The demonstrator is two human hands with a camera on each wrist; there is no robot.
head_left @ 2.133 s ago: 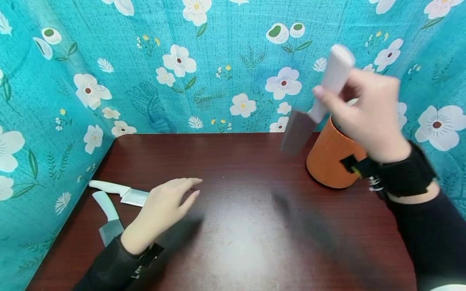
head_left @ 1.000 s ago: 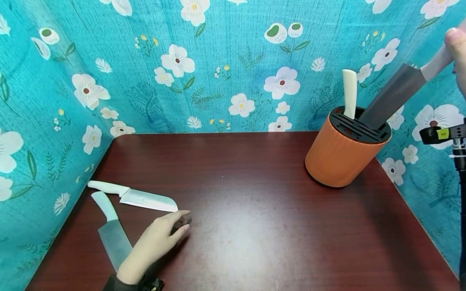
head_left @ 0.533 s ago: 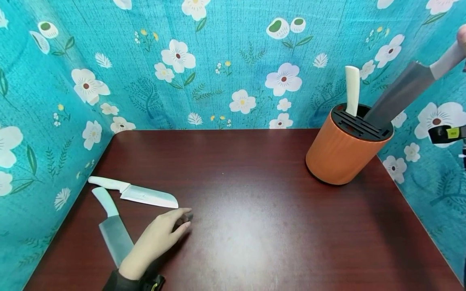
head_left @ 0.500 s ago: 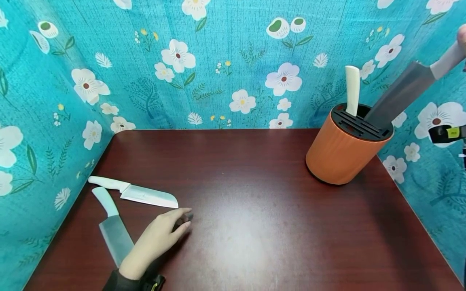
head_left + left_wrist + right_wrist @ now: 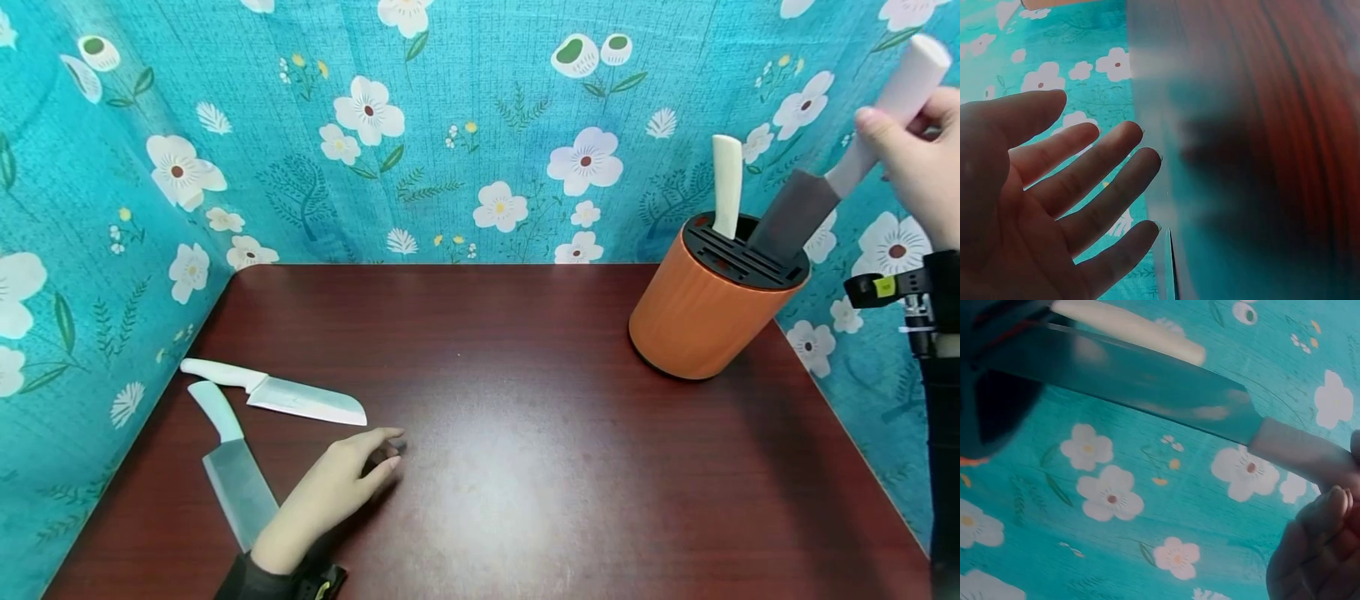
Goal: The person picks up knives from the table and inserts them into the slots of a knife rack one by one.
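My right hand (image 5: 926,158) grips the pale handle of a kitchen knife (image 5: 797,215) at the upper right. Its broad blade stands partway in a slot of the orange knife block (image 5: 697,325), tilted toward the right. A second knife, of which only the white handle (image 5: 726,187) shows, stands in the same block. In the right wrist view the held knife's blade (image 5: 1160,387) runs into the black slotted top. My left hand (image 5: 337,492) hovers low or rests over the table, fingers loosely bent, holding nothing; its palm and spread fingers show in the left wrist view.
A white-handled knife (image 5: 307,400) lies at the left of the dark wooden table (image 5: 480,350). Beside it lies a cleaver (image 5: 240,487) with a pale green handle, partly behind my left wrist. A blue flowered cloth (image 5: 450,125) hangs along the back and sides.
The right hand carried the knife to the block and set its blade in a slot; in the last half second the blade sank deeper. The left hand moved slightly toward the table's front.
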